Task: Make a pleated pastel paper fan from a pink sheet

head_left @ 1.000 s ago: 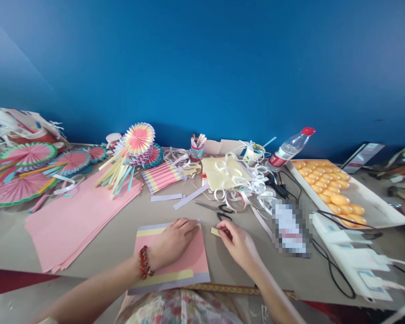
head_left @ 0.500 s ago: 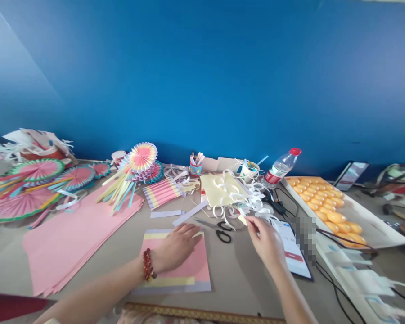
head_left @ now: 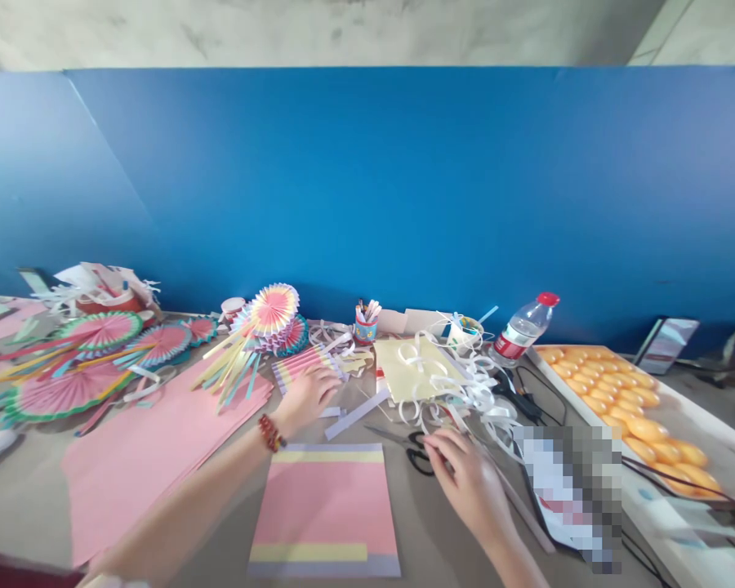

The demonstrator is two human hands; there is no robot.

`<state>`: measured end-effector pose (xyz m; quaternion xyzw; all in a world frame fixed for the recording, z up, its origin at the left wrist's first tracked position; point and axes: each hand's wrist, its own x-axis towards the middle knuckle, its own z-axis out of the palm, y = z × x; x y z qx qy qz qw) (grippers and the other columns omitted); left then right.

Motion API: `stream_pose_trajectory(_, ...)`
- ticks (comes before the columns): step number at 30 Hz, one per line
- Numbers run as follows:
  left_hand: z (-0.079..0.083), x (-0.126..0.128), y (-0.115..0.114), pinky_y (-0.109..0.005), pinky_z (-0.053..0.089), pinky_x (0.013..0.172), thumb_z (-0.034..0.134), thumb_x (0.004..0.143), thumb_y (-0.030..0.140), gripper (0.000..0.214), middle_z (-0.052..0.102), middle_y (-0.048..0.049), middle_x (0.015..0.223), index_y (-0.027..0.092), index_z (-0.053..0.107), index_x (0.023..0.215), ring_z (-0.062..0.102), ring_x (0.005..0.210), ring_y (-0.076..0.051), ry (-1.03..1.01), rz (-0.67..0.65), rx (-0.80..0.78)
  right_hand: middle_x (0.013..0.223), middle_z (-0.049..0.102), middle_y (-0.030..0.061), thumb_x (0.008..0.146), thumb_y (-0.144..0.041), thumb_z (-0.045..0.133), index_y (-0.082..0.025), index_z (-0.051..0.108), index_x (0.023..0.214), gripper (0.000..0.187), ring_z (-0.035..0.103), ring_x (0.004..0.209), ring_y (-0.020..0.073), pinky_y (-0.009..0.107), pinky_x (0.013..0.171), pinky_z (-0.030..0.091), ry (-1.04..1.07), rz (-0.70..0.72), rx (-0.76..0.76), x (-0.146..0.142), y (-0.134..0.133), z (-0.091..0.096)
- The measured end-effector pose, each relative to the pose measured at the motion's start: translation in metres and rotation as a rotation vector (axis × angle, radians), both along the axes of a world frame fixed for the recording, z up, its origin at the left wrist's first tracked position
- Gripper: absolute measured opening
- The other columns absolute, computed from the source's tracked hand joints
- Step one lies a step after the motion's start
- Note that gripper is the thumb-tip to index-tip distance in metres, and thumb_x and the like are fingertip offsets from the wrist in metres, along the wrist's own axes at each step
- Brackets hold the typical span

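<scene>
The left hand [head_left: 309, 396] is now reaching over the pleated paper [head_left: 290, 366], leaving the striped sheet [head_left: 327, 502] lying unpinned on the table [head_left: 432, 535], while the right hand [head_left: 465, 474] is curling beside the scissors [head_left: 409, 446], both grips being impossible to tell.

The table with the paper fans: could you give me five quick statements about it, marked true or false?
1. The left hand is over part of the pleated paper. True.
2. The scissors lie near the right hand. True.
3. The left hand holds the scissors. False: they lie on the table.
4. The bottle has a red cap. True.
5. In the picture, the bottle is left of the scissors. False: it is to their right.
</scene>
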<state>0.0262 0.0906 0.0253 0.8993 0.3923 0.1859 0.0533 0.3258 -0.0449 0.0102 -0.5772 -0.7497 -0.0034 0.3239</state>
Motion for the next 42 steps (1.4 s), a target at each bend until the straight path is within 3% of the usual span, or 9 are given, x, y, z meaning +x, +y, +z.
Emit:
stream_pose_trajectory(4, 0.0, 0.036, 0.049, -0.038, 0.045, 0.095, 0.048, 0.092, 0.016, 0.023, 0.07, -0.0074, 0.1, 0.019, 0.07, 0.096, 0.058, 0.102, -0.023, 0.074, 0.033, 0.015, 0.098, 0.07, 0.0084, 0.096, -0.028, 0.043, -0.024, 0.067, 0.095, 0.025, 0.07, 0.083, 0.0191, 0.026, 0.069, 0.056, 0.037, 0.052, -0.058, -0.008, -0.012, -0.004)
stream_pose_trajectory(8, -0.012, 0.064, 0.075, -0.042, 0.048, 0.09, 0.056, 0.089, 0.016, 0.014, 0.068, -0.0113, 0.093, 0.015, 0.069, 0.087, 0.058, 0.102, -0.026, 0.173, 0.061, 0.014, 0.095, 0.072, 0.0082, 0.095, -0.029, 0.042, -0.025, 0.068, 0.095, 0.026, 0.072, 0.079, 0.0182, 0.023, 0.067, 0.057, 0.052, 0.048, -0.035, 0.001, -0.026, -0.009)
stream_pose_trajectory(13, -0.026, 0.078, 0.083, -0.042, 0.053, 0.087, 0.056, 0.094, 0.034, 0.033, 0.058, -0.0095, 0.122, 0.016, 0.055, 0.122, 0.061, 0.103, -0.021, 0.238, 0.07, -0.003, 0.086, 0.073, 0.0066, 0.092, -0.031, 0.046, -0.026, 0.068, 0.091, 0.022, 0.072, 0.073, 0.0195, 0.023, 0.061, 0.058, 0.049, -0.009, 0.046, 0.019, -0.039, -0.016)
stream_pose_trajectory(20, -0.028, 0.075, 0.083, -0.042, 0.053, 0.087, 0.056, 0.094, 0.033, 0.033, 0.058, -0.0097, 0.121, 0.016, 0.056, 0.121, 0.061, 0.103, -0.022, 0.137, 0.058, -0.076, 0.088, 0.074, 0.0061, 0.093, -0.03, 0.046, -0.026, 0.068, 0.092, 0.023, 0.072, 0.074, 0.0186, 0.022, 0.063, 0.057, 0.106, -0.014, 0.046, 0.014, -0.036, -0.016)
stream_pose_trajectory(23, -0.021, 0.066, 0.087, -0.041, 0.053, 0.086, 0.056, 0.094, 0.033, 0.03, 0.059, -0.009, 0.119, 0.015, 0.057, 0.119, 0.061, 0.101, -0.021, 0.009, 0.061, -0.117, 0.089, 0.073, 0.007, 0.094, -0.03, 0.045, -0.025, 0.068, 0.093, 0.024, 0.072, 0.074, 0.0184, 0.022, 0.063, 0.057, 0.126, -0.005, 0.026, 0.009, -0.034, -0.015)
stream_pose_trajectory(28, 0.007, 0.052, 0.098, -0.026, 0.049, 0.073, 0.056, 0.087, 0.025, 0.014, 0.066, -0.003, 0.083, 0.014, 0.064, 0.084, 0.063, 0.078, -0.015, -0.301, 0.073, -0.165, 0.085, 0.072, 0.0073, 0.095, -0.031, 0.044, -0.024, 0.068, 0.09, 0.025, 0.071, 0.07, 0.0184, 0.022, 0.061, 0.056, 0.146, 0.009, -0.032, 0.009, -0.035, -0.017)
stream_pose_trajectory(33, 0.034, 0.048, 0.1, -0.022, 0.046, 0.067, 0.056, 0.084, 0.03, 0.016, 0.065, -0.0011, 0.076, 0.015, 0.061, 0.082, 0.06, 0.071, -0.013, -0.601, 0.07, -0.21, 0.085, 0.072, 0.0067, 0.095, -0.031, 0.045, -0.024, 0.068, 0.092, 0.024, 0.071, 0.071, 0.018, 0.022, 0.063, 0.056, 0.19, 0.024, -0.084, 0.007, -0.034, -0.019)
stream_pose_trajectory(42, 0.057, 0.054, 0.077, -0.02, 0.042, 0.06, 0.06, 0.081, 0.038, 0.022, 0.059, 0.0001, 0.076, 0.016, 0.059, 0.083, 0.053, 0.063, -0.01, -0.987, 0.114, -0.226, 0.092, 0.073, 0.0087, 0.095, -0.035, 0.045, -0.023, 0.069, 0.095, 0.027, 0.071, 0.079, 0.02, 0.024, 0.069, 0.057, 0.227, 0.033, -0.134, 0.003, -0.032, -0.017)
